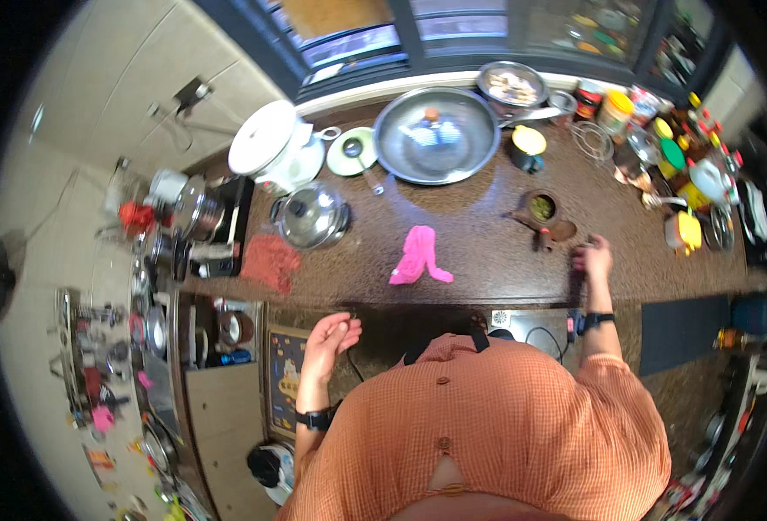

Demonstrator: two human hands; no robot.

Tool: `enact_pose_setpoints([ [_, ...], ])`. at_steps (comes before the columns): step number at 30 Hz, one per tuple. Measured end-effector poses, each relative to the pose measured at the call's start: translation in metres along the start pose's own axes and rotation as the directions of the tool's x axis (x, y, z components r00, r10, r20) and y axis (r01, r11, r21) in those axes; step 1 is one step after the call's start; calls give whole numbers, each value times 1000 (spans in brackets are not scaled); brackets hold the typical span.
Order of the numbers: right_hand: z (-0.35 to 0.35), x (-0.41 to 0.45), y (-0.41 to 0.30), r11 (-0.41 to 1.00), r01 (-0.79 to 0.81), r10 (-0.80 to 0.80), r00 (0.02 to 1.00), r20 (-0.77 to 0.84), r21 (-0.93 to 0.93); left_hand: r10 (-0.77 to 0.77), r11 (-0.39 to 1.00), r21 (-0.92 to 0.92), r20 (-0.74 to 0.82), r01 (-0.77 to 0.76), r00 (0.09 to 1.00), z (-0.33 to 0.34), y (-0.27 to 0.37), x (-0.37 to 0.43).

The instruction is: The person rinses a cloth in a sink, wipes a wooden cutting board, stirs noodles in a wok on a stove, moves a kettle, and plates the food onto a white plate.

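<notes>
My right hand [596, 259] is low over the brown countertop [351, 273], beside a small brown clay teapot [530, 213] with green leaves inside. The teapot's lid [562, 230] lies next to it, just left of the hand. The fingers are curled and blurred, so I cannot tell whether they hold anything. Before the counter's front edge, my left hand [333, 338] is raised with the palm partly up and fingers bent; something tiny may be at the fingertips, too small to tell. A pink cloth [416, 257] lies on the counter between the two hands.
Along the window stand a large lidded pan [435, 137], a dark mug with a yellow lid [528, 146] and a pan of food [512, 88]. A glass-lidded pot [312, 215] and a red cloth [271, 262] are at the left. Bottles and jars [673, 156] crowd the right.
</notes>
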State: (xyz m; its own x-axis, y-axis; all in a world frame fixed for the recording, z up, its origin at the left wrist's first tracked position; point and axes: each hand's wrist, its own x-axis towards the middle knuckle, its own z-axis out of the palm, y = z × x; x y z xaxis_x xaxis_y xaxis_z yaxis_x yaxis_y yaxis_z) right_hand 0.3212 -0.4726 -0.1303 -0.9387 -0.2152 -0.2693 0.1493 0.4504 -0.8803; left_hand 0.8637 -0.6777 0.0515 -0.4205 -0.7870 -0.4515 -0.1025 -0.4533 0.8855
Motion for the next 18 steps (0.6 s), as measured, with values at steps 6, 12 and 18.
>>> enact_pose_setpoints([
  [6,65,-111,-93,911,410,-408,879,246,46,-10,995,-102,-97,0,995,-42,-21,-25],
  [12,252,-241,-79,498,772,-267,570,777,-395,-4,984,-174,-219,-35,976,-112,-25,-63],
  [18,386,-208,-104,265,791,-434,609,664,-552,-27,986,-159,-481,-57,877,-187,-39,-143],
])
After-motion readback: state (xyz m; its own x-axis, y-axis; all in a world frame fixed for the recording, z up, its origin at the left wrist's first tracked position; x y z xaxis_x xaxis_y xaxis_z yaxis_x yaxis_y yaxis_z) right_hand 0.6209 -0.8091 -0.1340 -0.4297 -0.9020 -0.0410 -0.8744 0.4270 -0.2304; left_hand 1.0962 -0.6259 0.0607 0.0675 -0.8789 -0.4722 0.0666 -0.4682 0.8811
